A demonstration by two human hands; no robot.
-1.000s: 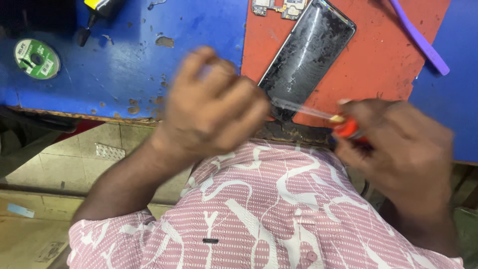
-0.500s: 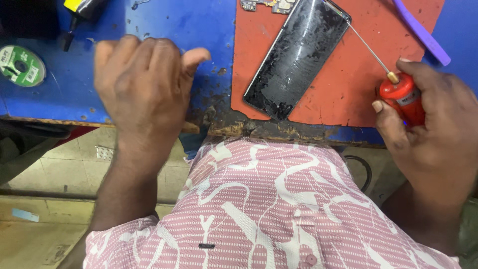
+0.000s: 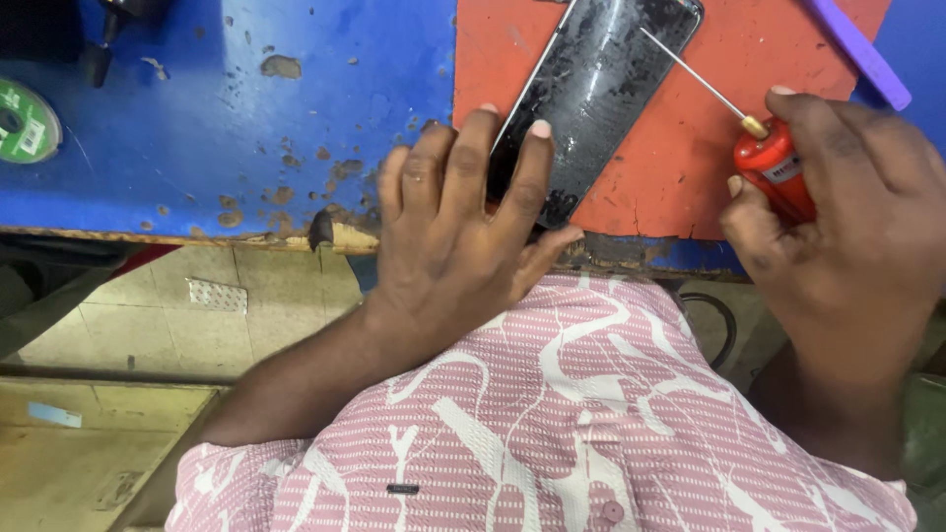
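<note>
Head-camera view: a person's left hand [image 3: 463,236] lay flat, fingers spread, pressing the near end of a dark phone [image 3: 591,99] on a red mat [image 3: 680,167] atop the worn blue tabletop [image 3: 246,128]. The right hand [image 3: 847,227] kept its grip closed around a red bottle [image 3: 778,177], its thin metal needle touching the glass. The phone's long axis ran diagonally, far end up-right; its surface looked smeared and scuffed.

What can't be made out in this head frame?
- Phone: top end cut off by the upper edge; near end hidden under the left hand.
- Red bottle: body hidden in the right hand.
- Green reel: cut by the left edge.
- Purple tool: upper end out of frame.
- Needle: whether its tip touches the phone is unclear.
</note>
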